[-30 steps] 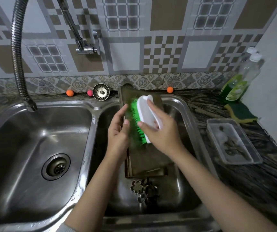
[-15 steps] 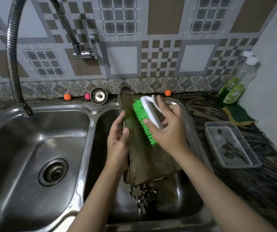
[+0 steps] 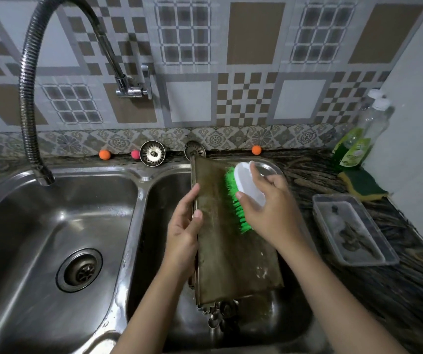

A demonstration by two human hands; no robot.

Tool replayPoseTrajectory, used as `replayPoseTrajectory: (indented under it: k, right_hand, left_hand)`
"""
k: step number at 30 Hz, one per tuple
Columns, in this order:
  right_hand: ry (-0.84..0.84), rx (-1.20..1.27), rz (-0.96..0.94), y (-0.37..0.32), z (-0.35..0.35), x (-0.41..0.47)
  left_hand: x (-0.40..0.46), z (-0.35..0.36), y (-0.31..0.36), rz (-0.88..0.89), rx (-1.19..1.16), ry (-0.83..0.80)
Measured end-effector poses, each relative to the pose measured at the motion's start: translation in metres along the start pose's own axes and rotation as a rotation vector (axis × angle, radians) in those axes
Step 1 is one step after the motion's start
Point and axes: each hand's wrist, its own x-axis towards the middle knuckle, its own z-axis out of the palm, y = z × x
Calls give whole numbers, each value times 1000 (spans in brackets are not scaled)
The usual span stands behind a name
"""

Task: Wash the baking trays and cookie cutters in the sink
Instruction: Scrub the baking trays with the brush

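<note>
Brush has slid toward the stained brown baking tray's far end, gripped by the right hand; left hand clasps the tray's edge over the right sink basin. Cookie cutters lie half-hidden below the tray.

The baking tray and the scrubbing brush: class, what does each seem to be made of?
Baking tray: probably metal, dull brownish and stained, with a thin rolled rim. Scrubbing brush: apparently plastic, with a smooth glossy white back and stiff bright green bristles.

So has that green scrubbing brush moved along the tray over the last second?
Yes. The brush, gripped by the right hand, has slid up the baking tray toward the far sink rim and the tiled wall.
</note>
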Motion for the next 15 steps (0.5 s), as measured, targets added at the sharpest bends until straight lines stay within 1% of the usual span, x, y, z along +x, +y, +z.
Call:
replayPoseTrajectory:
  k: [2, 5, 6, 7, 10, 11, 13, 15]
  right_hand:
    - [10, 0, -16, -20, 6, -9]
    - [-98, -52, -214, -33, 14, -40]
    - [-128, -44, -241, -28, 12, -44]
    - [-128, -30, -222, -18, 8, -40]
    - [-50, 3, 28, 7, 0, -1]
    - [-25, 1, 47, 3, 1, 3]
    - [-19, -4, -35, -19, 11, -12]
    - [-78, 18, -165, -30, 19, -49]
  left_hand:
    - [-5, 8, -2, 27, 21, -15]
    - [-6, 0, -3, -28, -98, 65]
    - [-6, -7, -2, -39, -111, 88]
    - [-7, -12, -1, -50, -110, 83]
    - [-20, -7, -7, -46, -11, 11]
    - [-23, 0, -9, -51, 1, -1]
    - [-23, 8, -8, -42, -40, 15]
    - [-15, 2, -2, -38, -119, 93]
